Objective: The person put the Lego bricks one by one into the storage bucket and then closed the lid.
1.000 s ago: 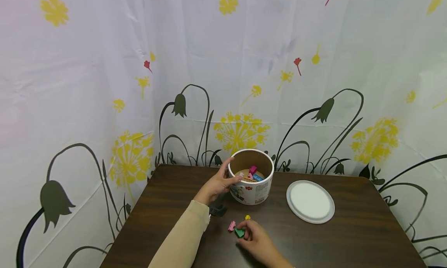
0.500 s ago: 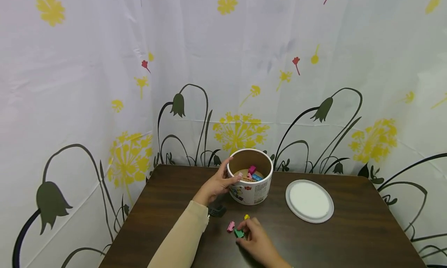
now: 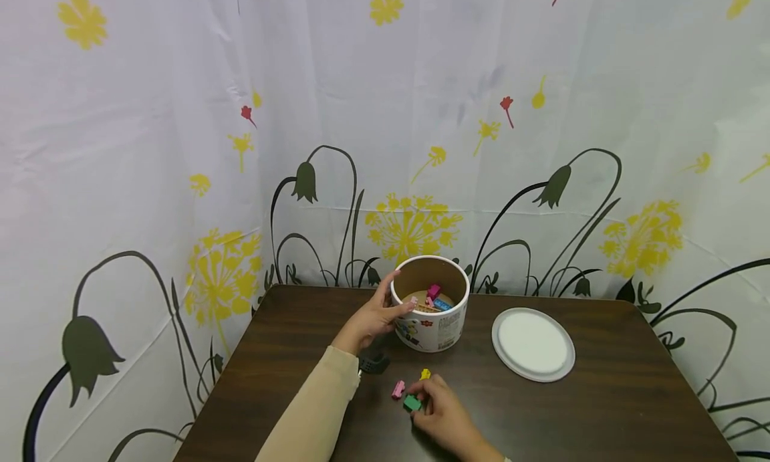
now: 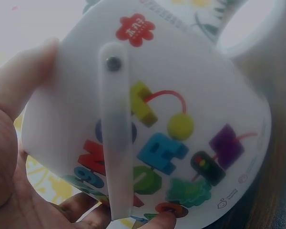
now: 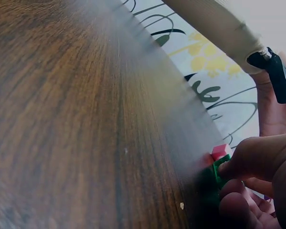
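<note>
At the back of the table, my left hand (image 3: 368,323) grips the left side of a white bucket (image 3: 450,328) with the thumb near its rim. Inside the bucket lie a magenta block (image 3: 434,291), a blue block (image 3: 442,305) and a few other small pieces. The left wrist view shows printed letters and a pale strap handle (image 4: 117,143) on the bucket's side. Closer to me, my right hand (image 3: 448,416) pinches a small green block (image 3: 412,403) low over the table. Beside it lie a pink block (image 3: 398,389) and a yellow block (image 3: 425,374).
A round white lid (image 3: 533,345) lies on the dark wooden table (image 3: 601,408) to the right of the bucket. Behind the table's far edge hangs a flower-printed curtain (image 3: 337,114). A black wrist strap (image 3: 374,364) juts out under my left wrist.
My right fingers have shifted slightly at the green block, which looks a little turned. The left hand and the bucket hold their places; the head view has drifted a little.
</note>
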The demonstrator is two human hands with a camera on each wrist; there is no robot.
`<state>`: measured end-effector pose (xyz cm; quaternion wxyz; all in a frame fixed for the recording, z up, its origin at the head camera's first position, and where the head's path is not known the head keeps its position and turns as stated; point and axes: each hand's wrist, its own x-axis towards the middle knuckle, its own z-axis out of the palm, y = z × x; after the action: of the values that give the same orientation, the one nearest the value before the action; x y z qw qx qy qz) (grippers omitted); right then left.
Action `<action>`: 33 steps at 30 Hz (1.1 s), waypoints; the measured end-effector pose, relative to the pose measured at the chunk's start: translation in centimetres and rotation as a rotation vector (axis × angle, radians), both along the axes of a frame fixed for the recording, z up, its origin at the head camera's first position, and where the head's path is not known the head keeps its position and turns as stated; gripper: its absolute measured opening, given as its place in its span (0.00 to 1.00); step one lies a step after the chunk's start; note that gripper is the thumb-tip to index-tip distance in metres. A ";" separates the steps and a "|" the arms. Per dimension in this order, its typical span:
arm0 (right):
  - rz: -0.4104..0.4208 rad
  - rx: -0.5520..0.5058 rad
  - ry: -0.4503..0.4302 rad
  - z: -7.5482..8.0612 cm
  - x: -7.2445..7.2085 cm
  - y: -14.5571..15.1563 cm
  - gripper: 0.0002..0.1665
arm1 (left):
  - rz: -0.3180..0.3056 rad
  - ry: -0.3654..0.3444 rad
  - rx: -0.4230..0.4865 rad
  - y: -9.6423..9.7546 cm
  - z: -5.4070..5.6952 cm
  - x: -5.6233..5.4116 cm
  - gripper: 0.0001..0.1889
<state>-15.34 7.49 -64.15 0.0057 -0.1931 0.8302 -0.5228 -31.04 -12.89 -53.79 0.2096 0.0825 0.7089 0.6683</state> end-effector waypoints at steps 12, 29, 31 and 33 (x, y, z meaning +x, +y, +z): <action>0.108 -0.019 -0.085 0.2 -0.3 0.8 0.20 | -0.005 -0.003 0.006 0.1 0.3 0.2 0.50; 0.175 -0.310 -0.270 3.6 -1.8 2.0 0.22 | -0.005 0.010 0.007 -0.1 -0.5 -0.1 0.50; 0.106 -0.342 -0.227 5.6 -2.8 2.5 0.21 | -0.001 0.013 0.011 0.0 -0.6 -0.2 0.50; 0.018 -0.334 -0.160 7.9 -4.0 3.1 0.20 | 0.001 0.017 0.003 0.1 -0.7 -0.2 0.50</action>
<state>-19.32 10.59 -56.27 0.0446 -0.1566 0.7271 -0.6670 -31.26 -12.82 -54.47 0.2032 0.0880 0.7096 0.6689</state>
